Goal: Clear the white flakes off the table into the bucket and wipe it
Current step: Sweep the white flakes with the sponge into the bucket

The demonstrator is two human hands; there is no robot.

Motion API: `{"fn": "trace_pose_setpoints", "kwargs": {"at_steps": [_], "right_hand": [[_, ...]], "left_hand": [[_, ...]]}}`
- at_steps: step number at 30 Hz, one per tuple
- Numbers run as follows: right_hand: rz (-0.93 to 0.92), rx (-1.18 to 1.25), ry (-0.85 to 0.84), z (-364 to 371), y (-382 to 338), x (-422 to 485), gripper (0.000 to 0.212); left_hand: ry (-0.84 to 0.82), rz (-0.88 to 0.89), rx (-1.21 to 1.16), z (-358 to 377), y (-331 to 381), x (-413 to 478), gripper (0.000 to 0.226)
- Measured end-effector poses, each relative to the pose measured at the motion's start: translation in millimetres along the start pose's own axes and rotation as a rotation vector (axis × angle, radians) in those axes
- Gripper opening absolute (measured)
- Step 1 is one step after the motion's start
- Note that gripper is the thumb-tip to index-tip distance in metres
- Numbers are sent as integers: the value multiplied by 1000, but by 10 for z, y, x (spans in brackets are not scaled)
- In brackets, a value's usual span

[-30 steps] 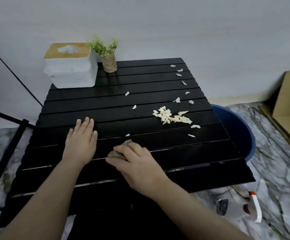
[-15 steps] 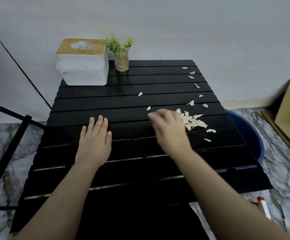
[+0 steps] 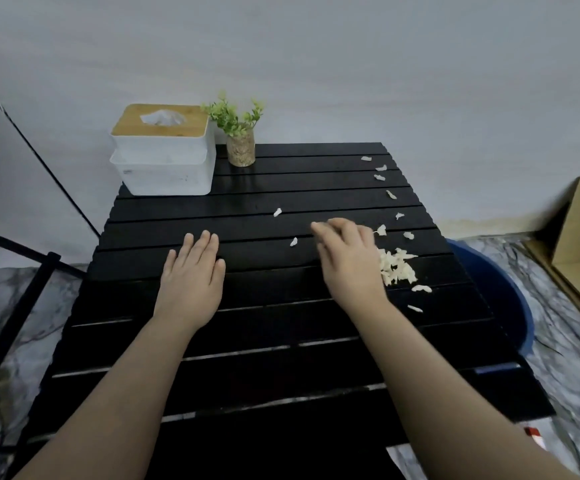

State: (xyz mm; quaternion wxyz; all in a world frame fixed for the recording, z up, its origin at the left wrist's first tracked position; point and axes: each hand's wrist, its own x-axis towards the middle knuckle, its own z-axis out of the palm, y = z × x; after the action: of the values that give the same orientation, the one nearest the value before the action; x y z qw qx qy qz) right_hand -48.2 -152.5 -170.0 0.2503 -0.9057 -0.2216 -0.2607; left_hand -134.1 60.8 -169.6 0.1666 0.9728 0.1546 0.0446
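The person is in the sweeping step, with nothing yet wiped as far as the surface shows. The right hand [image 3: 349, 261] rests edge-on against the left side of the main heap of white flakes [image 3: 397, 270], its fingers curled loosely together; whether they hold a cloth cannot be told. The left hand [image 3: 193, 275] lies flat on the black slatted table [image 3: 247, 341], fingers extended and nearly together, holding nothing.

The blue bucket [image 3: 489, 292] sits on the floor just beside the table's right edge, partly under it. Stray flakes trail toward the far right corner, and two lie left of the hand (easy to miss). The next move likely calls for a rightward push carrying the heap over the edge above the bucket, then gathering the strays.
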Motion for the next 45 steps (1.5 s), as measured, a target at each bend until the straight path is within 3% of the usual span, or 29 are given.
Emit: {"fn": "trace_pose_setpoints", "kwargs": {"at_steps": [3,7,12,15,17,21,24,26,30,32,35,38,40,45], "right_hand": [[-177,73,-94,277,-553,-16,33],[-140,61,-182,555,-619,119,33],[174,-109,-67,343,43,174,36],[419,-26,10,310,3,288,31],[356,48,7,477,-268,527,32],[68,68,-230,988,-707,864,35],[36,-24,-319,1080,-597,879,36],[131,-90,-250,953,-353,807,37],[538,-167,-157,465,209,588,37],[622,-161,-98,393,188,583,35],[340,-57,-22,551,-286,615,31],[54,-30,-207,780,-648,506,33],[41,-45,-258,784,-538,468,37],[266,-103,-144,346,289,430,35]], "left_hand": [[-7,-27,-30,-41,15,447,50],[-89,13,47,85,37,737,51],[-70,28,79,185,30,748,52],[-55,29,70,206,23,741,53],[-60,21,50,207,13,744,53],[-77,28,38,188,-8,759,53],[-73,34,41,192,-10,760,53],[-77,33,44,202,-3,752,53],[-82,28,69,206,9,771,54],[-87,24,77,206,15,771,54],[-90,28,82,203,5,781,54],[-86,35,87,203,-1,790,54],[-85,32,86,206,-2,794,54],[-128,0,122,179,18,804,54]]}}
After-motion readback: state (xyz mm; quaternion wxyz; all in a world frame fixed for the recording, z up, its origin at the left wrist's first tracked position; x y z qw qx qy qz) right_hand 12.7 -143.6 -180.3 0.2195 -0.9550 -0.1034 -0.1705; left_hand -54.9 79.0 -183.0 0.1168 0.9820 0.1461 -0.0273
